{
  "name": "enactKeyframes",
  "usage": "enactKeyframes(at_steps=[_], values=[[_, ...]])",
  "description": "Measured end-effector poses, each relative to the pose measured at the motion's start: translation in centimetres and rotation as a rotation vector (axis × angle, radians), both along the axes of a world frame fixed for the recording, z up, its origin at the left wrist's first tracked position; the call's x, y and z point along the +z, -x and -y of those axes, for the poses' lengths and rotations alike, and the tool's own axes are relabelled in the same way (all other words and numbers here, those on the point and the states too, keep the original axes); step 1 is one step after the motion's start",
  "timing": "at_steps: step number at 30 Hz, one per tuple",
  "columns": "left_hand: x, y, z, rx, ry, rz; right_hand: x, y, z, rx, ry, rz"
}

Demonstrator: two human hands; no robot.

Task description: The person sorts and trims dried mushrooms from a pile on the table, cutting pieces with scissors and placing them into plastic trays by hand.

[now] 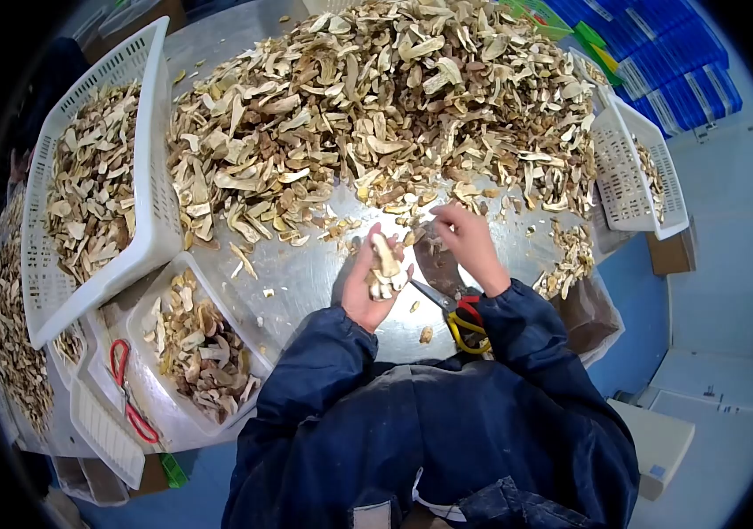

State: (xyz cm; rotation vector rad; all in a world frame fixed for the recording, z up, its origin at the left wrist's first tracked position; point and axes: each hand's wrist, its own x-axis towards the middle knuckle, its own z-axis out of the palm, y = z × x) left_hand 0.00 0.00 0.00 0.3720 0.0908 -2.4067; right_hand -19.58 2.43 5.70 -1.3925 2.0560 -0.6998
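Observation:
Several pale slices of dried mushroom (385,270) lie in my left hand (363,286), which is turned palm up with its fingers curled around them. My right hand (467,242) hovers just to the right, over the steel table, its fingers bent in a pinch. Whether anything small sits between those fingertips I cannot make out. Below my right wrist, scissors (460,324) with red and yellow handles rest on the table, partly covered by the sleeve. A large heap of dried mushroom slices (376,115) spreads across the table beyond both hands.
On the left stands a tall white basket (151,212) of slices, beside a white tray (266,366) of pieces and red-handled scissors (134,397). A smaller basket (628,176) stands at the right edge. Blue crates (676,79) are stacked behind it.

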Motion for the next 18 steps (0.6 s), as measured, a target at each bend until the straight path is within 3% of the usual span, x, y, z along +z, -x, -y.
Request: enactKeyframes(at_steps=[2,6,10,14,18], values=[[-0.3,-0.5,0.1,0.071,0.001,-0.075,-0.3,-0.8,-0.3,0.208,0.125,-0.314],[-1.1,-2.7,-0.8,0.106,-0.023,-0.131,-1.3,-2.6,-0.6,0.306,0.260,-0.495],[-1.2,-3.1,-1.0,0.139,-0.030,-0.009,-1.9,-2.0,0.0,0.123,0.217,-0.354],[-0.4,-2.8,-0.9,0.140,-0.083,0.048,2.1,-3.8,-0.5,0.172,0.005,0.491],[-0.7,-3.2,-0.7,0.194,-0.085,0.046,-0.1,-4.6,0.8,0.145,0.123,0.161]])
